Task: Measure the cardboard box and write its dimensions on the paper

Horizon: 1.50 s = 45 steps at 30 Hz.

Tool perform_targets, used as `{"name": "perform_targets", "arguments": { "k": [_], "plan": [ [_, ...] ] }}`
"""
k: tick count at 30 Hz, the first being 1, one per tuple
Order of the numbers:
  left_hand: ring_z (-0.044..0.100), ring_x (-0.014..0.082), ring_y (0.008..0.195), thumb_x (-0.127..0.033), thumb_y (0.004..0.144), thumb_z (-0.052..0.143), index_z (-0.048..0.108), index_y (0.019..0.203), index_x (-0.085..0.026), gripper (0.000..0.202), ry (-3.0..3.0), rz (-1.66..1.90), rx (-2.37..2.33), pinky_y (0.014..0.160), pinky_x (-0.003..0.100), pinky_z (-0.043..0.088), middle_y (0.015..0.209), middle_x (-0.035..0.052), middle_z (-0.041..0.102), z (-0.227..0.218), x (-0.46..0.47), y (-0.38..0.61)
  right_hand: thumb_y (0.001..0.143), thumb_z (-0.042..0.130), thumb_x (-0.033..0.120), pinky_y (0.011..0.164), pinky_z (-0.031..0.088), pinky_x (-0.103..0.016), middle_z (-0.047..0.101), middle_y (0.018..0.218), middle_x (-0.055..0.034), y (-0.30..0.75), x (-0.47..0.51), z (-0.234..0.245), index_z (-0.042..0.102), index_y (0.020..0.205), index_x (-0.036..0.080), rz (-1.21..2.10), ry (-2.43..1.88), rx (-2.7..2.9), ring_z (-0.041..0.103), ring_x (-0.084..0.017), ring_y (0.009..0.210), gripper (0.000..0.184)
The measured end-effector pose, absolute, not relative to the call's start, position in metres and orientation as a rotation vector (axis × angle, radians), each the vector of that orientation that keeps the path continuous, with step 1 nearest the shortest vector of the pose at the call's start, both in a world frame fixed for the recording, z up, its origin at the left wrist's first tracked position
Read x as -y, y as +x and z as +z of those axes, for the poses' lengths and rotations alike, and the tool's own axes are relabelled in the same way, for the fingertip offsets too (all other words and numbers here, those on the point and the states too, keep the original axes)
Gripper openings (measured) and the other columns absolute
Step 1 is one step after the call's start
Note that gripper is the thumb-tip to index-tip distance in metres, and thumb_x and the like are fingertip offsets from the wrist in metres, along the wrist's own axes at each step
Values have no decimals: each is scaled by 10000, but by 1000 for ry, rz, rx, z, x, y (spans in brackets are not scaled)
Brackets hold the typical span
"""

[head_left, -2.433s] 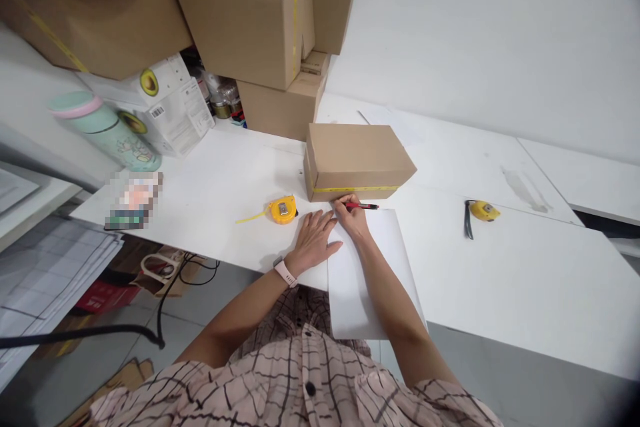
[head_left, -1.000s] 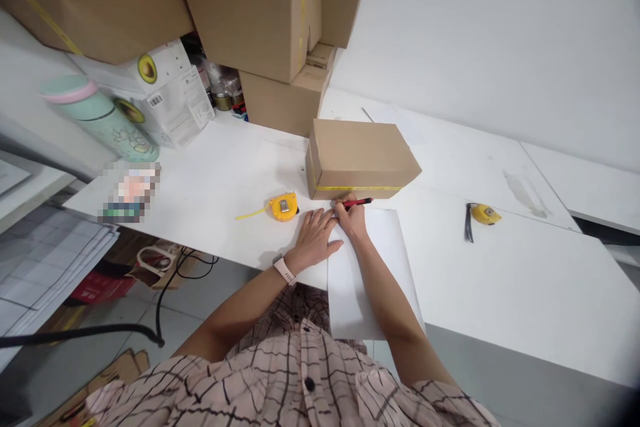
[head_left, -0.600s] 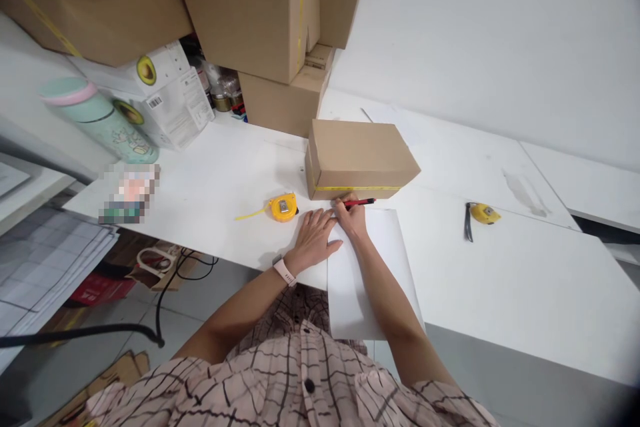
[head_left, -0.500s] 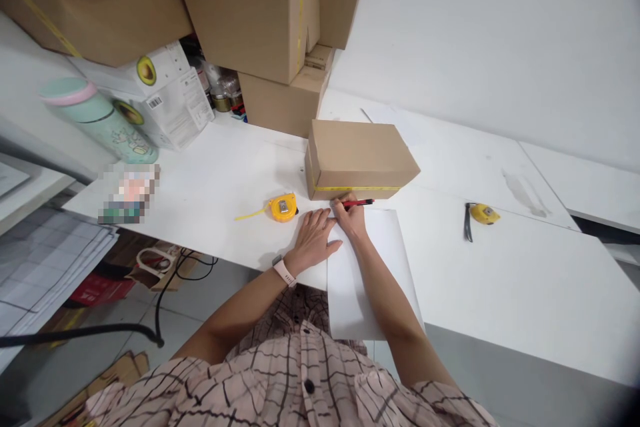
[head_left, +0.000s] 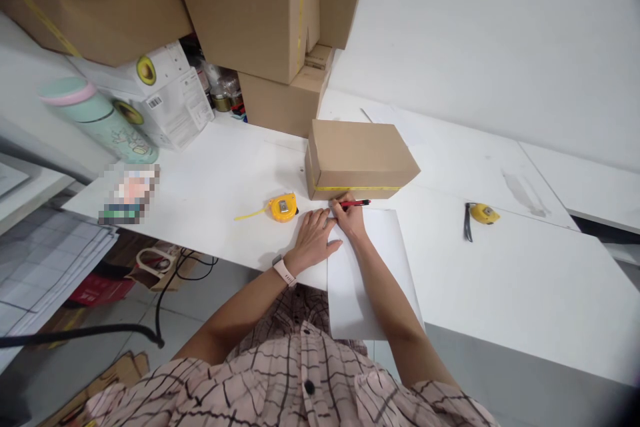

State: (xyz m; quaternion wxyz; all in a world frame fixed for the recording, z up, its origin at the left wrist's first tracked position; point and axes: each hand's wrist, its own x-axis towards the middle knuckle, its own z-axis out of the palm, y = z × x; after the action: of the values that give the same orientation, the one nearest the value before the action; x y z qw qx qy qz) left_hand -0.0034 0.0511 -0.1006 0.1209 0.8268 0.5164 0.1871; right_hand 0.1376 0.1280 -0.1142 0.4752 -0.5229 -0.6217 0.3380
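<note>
My right hand [head_left: 351, 220] is closed on a red pen [head_left: 356, 203], its tip at the top left corner of a white sheet of paper [head_left: 380, 260]. My left hand [head_left: 314, 237] lies flat with fingers spread at the sheet's left edge. A small cardboard box [head_left: 360, 157] with a yellow tape line along its front stands just beyond both hands. A yellow tape measure [head_left: 283, 206] with a short length of blade pulled out lies left of my left hand.
A second yellow tape measure [head_left: 483, 213] lies to the right on the white table [head_left: 525, 280]. Stacked cardboard boxes [head_left: 260, 20], a white avocado-printed box [head_left: 165, 93] and a green bottle [head_left: 95, 117] crowd the back left. Cables hang below the table's edge.
The pen in my right hand has shifted only slightly along the top of the sheet. My left hand and the box have stayed put.
</note>
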Motion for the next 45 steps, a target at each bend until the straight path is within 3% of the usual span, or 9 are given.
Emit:
{"name": "perform_targets", "arguments": {
  "k": [19, 24, 32, 45],
  "plan": [
    [371, 346, 1431, -440, 907, 633, 544, 1331, -191, 500, 2410, 526, -1517, 1198, 549, 238, 1521, 153, 467, -101, -51, -4, 817, 592, 415, 637, 400, -301, 491, 650, 24, 137, -126, -110, 454, 682, 240, 807, -1327, 1428, 461, -155, 654, 261],
    [340, 372, 1455, -437, 918, 617, 523, 1370, -212, 514, 2413, 494, -1502, 1199, 566, 226, 1572, 108, 440, -102, -52, -4, 808, 588, 384, 649, 406, -299, 504, 658, 23, 139, -125, -108, 459, 700, 240, 777, -1351, 1344, 477, -158, 664, 221],
    [378, 383, 1412, -446, 919, 613, 569, 1292, -196, 451, 2456, 471, -1526, 1169, 565, 254, 1544, 99, 480, -98, -54, 0, 821, 582, 356, 666, 413, -305, 534, 675, 12, 141, -128, -116, 485, 711, 229, 779, -1314, 1418, 499, -161, 670, 195],
    [357, 389, 1432, -440, 928, 609, 548, 1324, -198, 468, 2442, 488, -1523, 1173, 584, 234, 1548, 102, 477, -103, -54, 0, 838, 585, 408, 636, 410, -303, 531, 653, 12, 142, -130, -120, 486, 712, 230, 738, -1343, 1459, 499, -161, 651, 240]
  ]
}}
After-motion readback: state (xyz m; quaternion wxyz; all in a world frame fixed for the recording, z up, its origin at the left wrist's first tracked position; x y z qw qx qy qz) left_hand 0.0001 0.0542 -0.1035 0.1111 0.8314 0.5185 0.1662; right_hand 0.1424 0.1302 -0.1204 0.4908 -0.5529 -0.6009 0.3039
